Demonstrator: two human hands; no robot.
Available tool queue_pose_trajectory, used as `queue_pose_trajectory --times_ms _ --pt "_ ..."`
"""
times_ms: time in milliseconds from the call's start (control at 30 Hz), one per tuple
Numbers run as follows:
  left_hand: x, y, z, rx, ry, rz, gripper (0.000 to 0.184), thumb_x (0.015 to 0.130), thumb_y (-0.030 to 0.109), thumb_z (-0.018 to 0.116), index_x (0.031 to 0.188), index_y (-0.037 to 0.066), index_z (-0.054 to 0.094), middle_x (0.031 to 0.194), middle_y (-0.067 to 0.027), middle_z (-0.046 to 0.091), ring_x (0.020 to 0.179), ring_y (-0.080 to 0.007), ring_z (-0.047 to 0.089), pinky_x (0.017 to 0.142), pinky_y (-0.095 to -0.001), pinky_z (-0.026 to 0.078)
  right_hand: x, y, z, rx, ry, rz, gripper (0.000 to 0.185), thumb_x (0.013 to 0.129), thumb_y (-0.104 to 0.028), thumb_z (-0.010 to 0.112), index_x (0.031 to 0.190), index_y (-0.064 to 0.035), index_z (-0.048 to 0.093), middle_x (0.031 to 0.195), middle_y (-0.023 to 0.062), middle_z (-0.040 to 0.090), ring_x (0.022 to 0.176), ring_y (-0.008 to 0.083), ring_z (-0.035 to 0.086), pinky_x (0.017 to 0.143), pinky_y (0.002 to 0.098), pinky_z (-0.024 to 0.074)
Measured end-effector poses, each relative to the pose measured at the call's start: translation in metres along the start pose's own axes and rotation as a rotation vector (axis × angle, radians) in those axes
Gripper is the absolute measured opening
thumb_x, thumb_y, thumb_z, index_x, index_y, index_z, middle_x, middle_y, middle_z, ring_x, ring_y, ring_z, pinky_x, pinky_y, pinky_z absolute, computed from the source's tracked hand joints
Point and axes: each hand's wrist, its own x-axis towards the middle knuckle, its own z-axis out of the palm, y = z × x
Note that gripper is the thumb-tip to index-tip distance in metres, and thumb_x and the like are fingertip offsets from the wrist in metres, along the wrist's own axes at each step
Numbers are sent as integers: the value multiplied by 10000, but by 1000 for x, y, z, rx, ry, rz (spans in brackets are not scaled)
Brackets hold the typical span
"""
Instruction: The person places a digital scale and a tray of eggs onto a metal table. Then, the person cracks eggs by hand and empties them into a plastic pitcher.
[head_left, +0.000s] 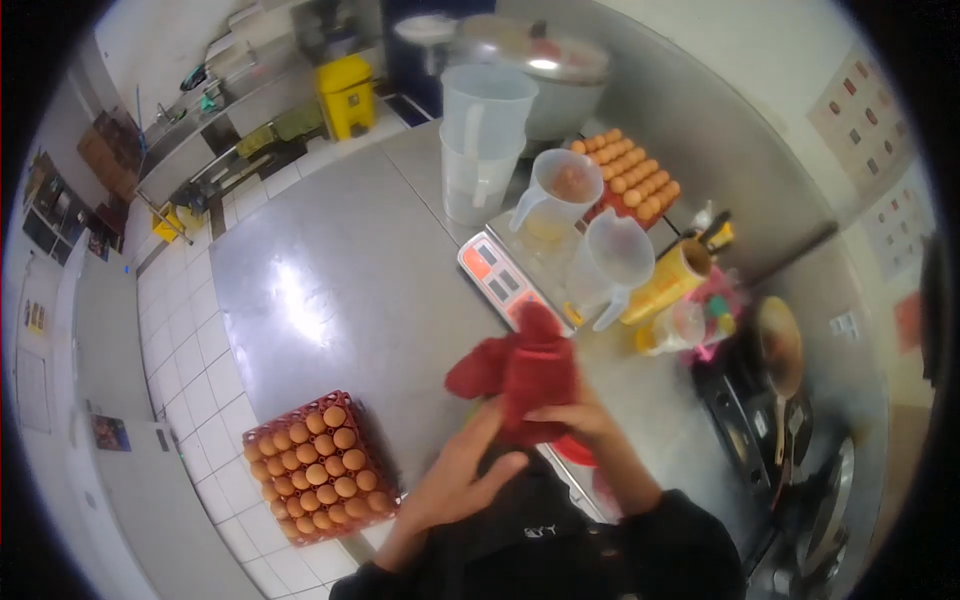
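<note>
A red cloth (535, 375) is bunched up in front of me over the near edge of the steel table. My right hand (585, 418) is closed on it, fingers pressed against the lower part. My left hand (452, 478) is beside the cloth with the thumb spread from the other fingers; its fingertips reach the cloth's lower left and are partly hidden there. Just beyond the cloth sits a scale (505, 282) with a red and white front. Two clear measuring jugs, one (562, 190) farther back and one (612, 258) nearer, stand at the scale.
An egg tray (372, 440) full of brown eggs lies at the table's near left edge. Another egg tray (655, 218) is at the back by large stacked jugs (484, 150) and a big pot (570, 95). Bottles (675, 328), a stove (735, 430) and a pan (780, 345) line the right.
</note>
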Motion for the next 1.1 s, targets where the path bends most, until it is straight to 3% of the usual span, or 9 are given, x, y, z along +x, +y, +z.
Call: queue_pose_trajectory --times_ms 133,233,333,433,500,633,800,900,1100 --pt "42 17 5 10 -91 31 519 987 183 660 1457 5 527 1424 -209 581 1318 -336 566 1119 -404 417 -1 -83 -102 -337 368 -298 1128 566 -199 988 1513 -31 399 1410 121 576 1304 262 569 1127 434 448" --pt "46 -5 11 83 56 -63 430 991 146 647 1398 22 586 1327 -175 653 1213 -307 639 1052 -408 474 47 -192 -125 -397 502 -691 687 714 -126 853 1335 -11 582 1251 102 681 1105 217 675 968 384 550" --pt "44 -21 13 192 164 -158 413 989 132 646 1385 24 595 1307 -167 666 1181 -291 657 1021 -406 495 128 -260 -194 -448 591 -917 692 748 -190 883 1341 -17 572 1214 101 691 1055 225 680 928 361 551" --pt "38 -29 22 256 261 -240 404 975 133 665 1366 49 610 1264 -174 676 1150 -312 665 987 -414 508 193 -275 -275 -589 616 -923 707 781 -257 885 1363 -26 559 1241 130 681 1078 257 672 944 363 540" --pt "31 -34 29 260 333 -288 399 964 140 681 1352 68 621 1228 -187 681 1129 -340 667 967 -422 513 230 -253 -346 -1240 647 -734 692 847 -278 841 1417 -31 536 1267 174 664 1116 275 651 968 371 525" --pt "16 -48 43 262 425 -444 390 989 133 644 1369 49 614 1299 -149 682 1173 -293 669 986 -424 521 186 -195 -283 -1148 703 -686 652 946 -267 755 1493 -29 492 1324 187 642 1170 245 617 984 369 507" --pt "6 -74 42 206 489 -500 372 1002 145 633 1361 48 624 1297 -152 689 1164 -302 677 972 -425 530 94 -122 -204 -759 640 -735 177 1022 -123 639 1151 -4 654 1074 74 690 1000 159 644 916 298 502" --pt "-1 -85 26 174 464 -508 379 1005 154 633 1369 48 619 1303 -148 689 1152 -302 682 970 -420 530 59 -65 -184 -676 646 -755 94 1022 -97 621 1012 -5 636 979 59 667 870 124 617 811 267 494" --pt "7 -114 -33 156 328 -504 281 1004 170 640 1233 13 683 1187 -162 726 1092 -299 698 955 -398 528 18 28 -79 -607 522 -275 48 982 -28 626 986 8 660 873 64 675 777 126 642 751 274 514"
